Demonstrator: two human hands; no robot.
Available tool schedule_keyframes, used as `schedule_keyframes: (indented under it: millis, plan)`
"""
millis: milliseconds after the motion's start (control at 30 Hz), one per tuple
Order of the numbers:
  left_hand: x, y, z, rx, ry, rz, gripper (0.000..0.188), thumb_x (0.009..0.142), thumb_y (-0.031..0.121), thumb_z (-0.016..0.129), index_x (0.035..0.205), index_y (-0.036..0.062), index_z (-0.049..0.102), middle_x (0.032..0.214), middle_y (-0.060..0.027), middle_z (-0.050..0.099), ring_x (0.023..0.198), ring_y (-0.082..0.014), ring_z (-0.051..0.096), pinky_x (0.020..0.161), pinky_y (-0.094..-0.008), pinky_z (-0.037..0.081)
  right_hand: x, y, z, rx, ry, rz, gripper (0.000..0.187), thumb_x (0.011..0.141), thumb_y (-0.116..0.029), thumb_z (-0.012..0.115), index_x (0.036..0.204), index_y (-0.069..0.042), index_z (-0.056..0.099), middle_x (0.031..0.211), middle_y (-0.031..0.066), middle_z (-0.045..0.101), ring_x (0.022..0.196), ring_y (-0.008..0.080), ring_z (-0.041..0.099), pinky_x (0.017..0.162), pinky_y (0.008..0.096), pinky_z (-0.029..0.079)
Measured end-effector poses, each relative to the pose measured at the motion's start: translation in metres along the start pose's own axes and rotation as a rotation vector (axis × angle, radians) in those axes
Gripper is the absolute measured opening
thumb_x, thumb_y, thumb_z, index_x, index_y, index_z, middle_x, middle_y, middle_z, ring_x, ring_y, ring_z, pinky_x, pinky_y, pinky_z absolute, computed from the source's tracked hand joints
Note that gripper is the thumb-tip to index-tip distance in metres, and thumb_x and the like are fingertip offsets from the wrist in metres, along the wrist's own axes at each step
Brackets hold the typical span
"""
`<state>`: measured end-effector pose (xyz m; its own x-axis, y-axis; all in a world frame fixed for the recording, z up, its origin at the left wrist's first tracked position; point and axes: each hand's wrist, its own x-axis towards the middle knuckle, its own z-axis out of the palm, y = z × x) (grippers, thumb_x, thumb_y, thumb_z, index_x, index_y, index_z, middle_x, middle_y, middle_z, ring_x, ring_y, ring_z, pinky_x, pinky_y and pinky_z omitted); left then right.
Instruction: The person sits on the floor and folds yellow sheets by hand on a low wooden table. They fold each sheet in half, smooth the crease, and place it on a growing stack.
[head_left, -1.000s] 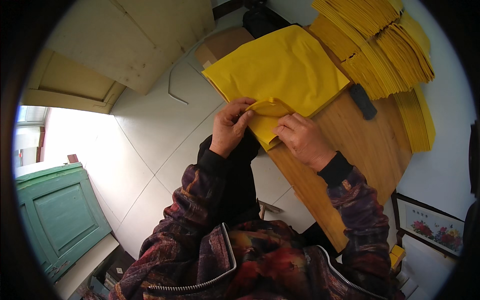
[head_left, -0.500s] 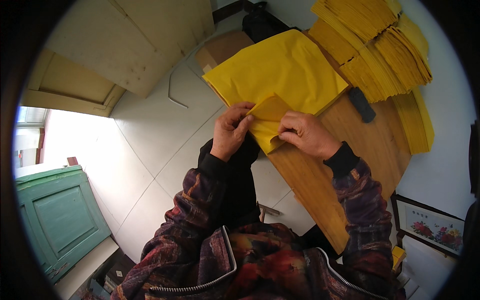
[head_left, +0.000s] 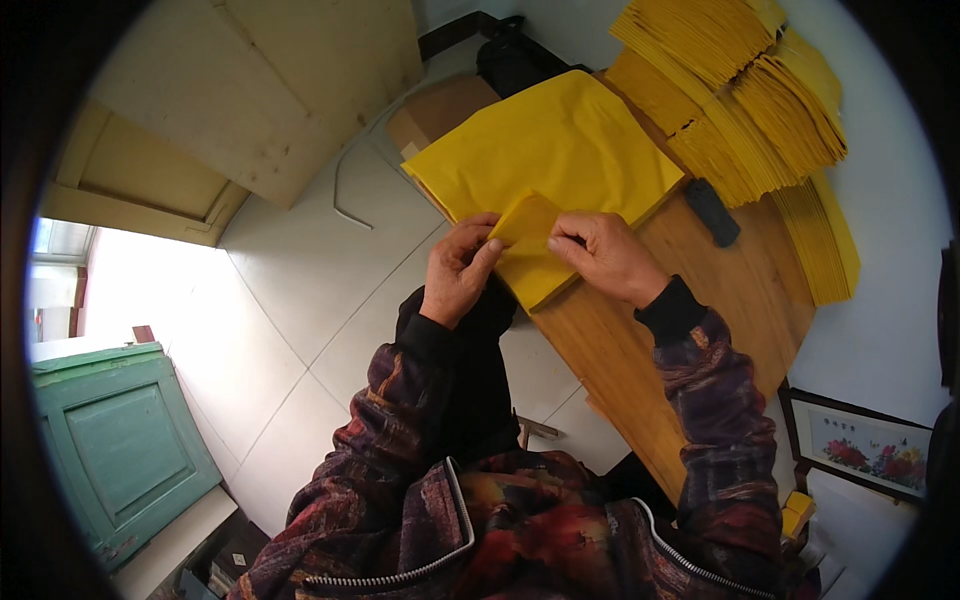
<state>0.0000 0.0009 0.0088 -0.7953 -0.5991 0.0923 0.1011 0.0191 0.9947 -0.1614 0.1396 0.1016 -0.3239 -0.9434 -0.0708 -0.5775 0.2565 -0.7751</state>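
Daylight comes from the window (head_left: 65,240) at the far left, and beside it the pale floor (head_left: 150,275) is so bright that it becomes white and loses its detail. Toward the right the light is softer, and the wall (head_left: 890,200) looks rather greyish. The yellow sheet (head_left: 550,140) shows gentle shading in its wrinkles, while the trousers (head_left: 455,370) are nearly pure black. A dark, rounded border surrounds the view, and straight edges bend near it.
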Motion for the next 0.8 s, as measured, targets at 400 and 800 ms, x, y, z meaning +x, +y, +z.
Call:
schedule_keyframes:
  millis: [400,800]
  plan:
    - [0.001,-0.009,0.003,0.021,0.043,-0.006,0.013,0.087,0.001,0.065,0.099,-0.0036,0.065,0.111,-0.0089,0.065,0.097,-0.0174,0.06,0.085,-0.0267,0.047,-0.036,-0.006,0.025,-0.49,0.327,-0.275,0.011,0.08,-0.008,0.066,0.09,-0.004,0.061,0.09,0.0092,0.061,0.085,0.0294,0.059,0.074,0.038,0.05]
    - [0.003,-0.006,0.004,0.073,0.038,0.099,0.011,0.087,0.001,0.062,0.097,-0.0041,0.065,0.109,-0.0093,0.066,0.096,-0.0182,0.061,0.083,-0.0274,0.048,-0.027,0.011,0.023,-0.348,0.069,-0.296,0.007,0.079,-0.005,0.066,0.084,-0.003,0.061,0.087,0.0093,0.057,0.085,0.0297,0.057,0.074,0.0384,0.049]
